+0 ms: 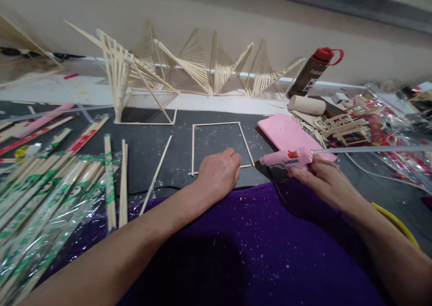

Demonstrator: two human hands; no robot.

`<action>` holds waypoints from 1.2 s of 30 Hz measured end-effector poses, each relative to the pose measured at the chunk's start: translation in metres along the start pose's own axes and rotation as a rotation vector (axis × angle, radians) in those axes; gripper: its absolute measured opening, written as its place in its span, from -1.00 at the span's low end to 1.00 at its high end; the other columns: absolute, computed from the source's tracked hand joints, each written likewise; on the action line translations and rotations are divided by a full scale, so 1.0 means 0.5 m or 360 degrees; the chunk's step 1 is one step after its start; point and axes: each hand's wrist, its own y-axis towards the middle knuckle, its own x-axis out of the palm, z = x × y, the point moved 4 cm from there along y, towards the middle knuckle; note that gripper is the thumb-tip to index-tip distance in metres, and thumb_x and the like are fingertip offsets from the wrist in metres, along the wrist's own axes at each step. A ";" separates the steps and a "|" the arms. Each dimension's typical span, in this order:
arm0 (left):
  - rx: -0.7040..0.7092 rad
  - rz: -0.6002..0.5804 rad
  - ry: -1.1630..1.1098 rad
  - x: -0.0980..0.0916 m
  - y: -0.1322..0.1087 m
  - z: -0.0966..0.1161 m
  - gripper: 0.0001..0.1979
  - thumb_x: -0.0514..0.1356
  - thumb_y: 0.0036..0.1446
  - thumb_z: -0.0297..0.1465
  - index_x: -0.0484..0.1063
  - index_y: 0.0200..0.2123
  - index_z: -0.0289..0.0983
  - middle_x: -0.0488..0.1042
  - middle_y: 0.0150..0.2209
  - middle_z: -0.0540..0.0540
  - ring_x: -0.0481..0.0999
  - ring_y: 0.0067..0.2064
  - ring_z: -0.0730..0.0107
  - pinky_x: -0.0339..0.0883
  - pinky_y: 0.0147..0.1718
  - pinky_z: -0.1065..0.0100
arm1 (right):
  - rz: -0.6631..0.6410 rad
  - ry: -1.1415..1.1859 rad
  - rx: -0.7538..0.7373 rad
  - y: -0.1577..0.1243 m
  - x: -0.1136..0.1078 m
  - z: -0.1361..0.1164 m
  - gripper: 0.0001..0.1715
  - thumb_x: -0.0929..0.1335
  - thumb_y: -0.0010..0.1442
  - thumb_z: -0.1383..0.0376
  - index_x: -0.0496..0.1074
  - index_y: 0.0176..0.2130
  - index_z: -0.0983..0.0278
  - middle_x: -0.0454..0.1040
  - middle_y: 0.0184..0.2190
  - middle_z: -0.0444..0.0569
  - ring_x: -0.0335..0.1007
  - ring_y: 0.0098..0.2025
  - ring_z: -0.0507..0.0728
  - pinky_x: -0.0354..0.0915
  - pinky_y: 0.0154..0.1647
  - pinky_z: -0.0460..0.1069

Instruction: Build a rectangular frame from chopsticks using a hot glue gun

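Note:
A square frame of thin wooden sticks [216, 124] lies flat on the dark mat [145, 148]. My left hand [218, 173] rests curled on the frame's near edge, fingers pressed down on the near stick. My right hand [319, 178] grips a pink hot glue gun [286, 158], its nozzle pointing left at the frame's near right corner. A clear glue stick [371, 149] juts out of the gun's back to the right.
Several twisted stick sculptures [189, 67] stand along the wall. Wrapped chopstick packs [43, 184] lie at the left, loose sticks [155, 174] beside them. A pink foam block [286, 132], a brown red-capped bottle [312, 74] and stick clutter sit at the right. Purple cloth [243, 247] covers my lap.

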 end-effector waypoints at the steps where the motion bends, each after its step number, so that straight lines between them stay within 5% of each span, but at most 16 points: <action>1: 0.0000 0.0004 0.0000 0.000 0.000 0.000 -0.77 -0.05 0.18 -0.38 0.38 -0.36 -0.29 0.40 -0.34 -0.09 0.37 -0.40 0.40 0.11 -0.51 0.37 | 0.0028 -0.0014 -0.0015 0.000 -0.002 0.000 -0.57 0.24 0.14 0.01 0.19 -0.59 0.21 0.23 -0.61 -0.10 0.14 -0.55 0.05 0.04 -0.52 -0.01; 8: 0.0008 0.0025 -0.0008 0.003 0.000 -0.002 -0.77 -0.05 0.17 -0.38 0.39 -0.36 -0.29 0.41 -0.34 -0.09 0.36 -0.42 0.42 0.09 -0.53 0.38 | 0.0133 -0.0069 -0.0058 -0.002 -0.014 0.001 -0.53 0.26 0.13 0.02 0.07 -0.64 0.18 0.13 -0.67 -0.13 0.04 -0.61 0.03 -0.03 -0.57 -0.01; 18: 0.0010 0.0042 0.0040 0.004 -0.001 -0.001 -0.79 -0.03 0.17 -0.37 0.38 -0.35 -0.27 0.40 -0.34 -0.07 0.39 -0.40 0.39 0.08 -0.55 0.36 | 0.0161 -0.0033 -0.0122 -0.006 -0.019 0.003 -0.68 0.31 0.09 0.10 0.24 -0.57 0.18 0.16 -0.66 -0.12 0.09 -0.59 0.05 -0.04 -0.56 -0.01; 22: 0.0009 0.0066 0.0041 0.006 -0.002 -0.002 -0.77 -0.03 0.17 -0.36 0.39 -0.35 -0.27 0.40 -0.35 -0.07 0.38 -0.42 0.38 0.08 -0.55 0.35 | 0.0210 -0.0080 -0.0150 -0.011 -0.017 -0.003 -0.83 0.29 0.12 0.12 0.37 -0.33 0.16 0.30 -0.56 -0.08 0.23 -0.52 0.10 0.07 -0.52 -0.01; 26: 0.0005 0.0066 0.0033 0.006 -0.002 -0.002 -0.77 -0.04 0.17 -0.37 0.40 -0.35 -0.27 0.40 -0.35 -0.07 0.37 -0.43 0.39 0.09 -0.54 0.36 | 0.0284 -0.0134 -0.0204 -0.017 -0.014 -0.005 -0.71 0.27 0.14 0.14 0.37 -0.14 0.16 0.43 -0.39 0.00 0.34 -0.40 0.16 0.18 -0.45 -0.01; 36: -0.0003 0.0085 -0.0007 0.007 -0.005 0.000 -0.78 -0.03 0.17 -0.36 0.39 -0.34 -0.27 0.41 -0.34 -0.08 0.38 -0.42 0.40 0.11 -0.51 0.37 | 0.0415 -0.0060 -0.0603 -0.023 -0.021 -0.028 -0.73 0.27 0.15 0.26 0.35 -0.11 0.20 0.43 -0.15 0.02 0.41 -0.22 0.16 0.31 -0.31 0.01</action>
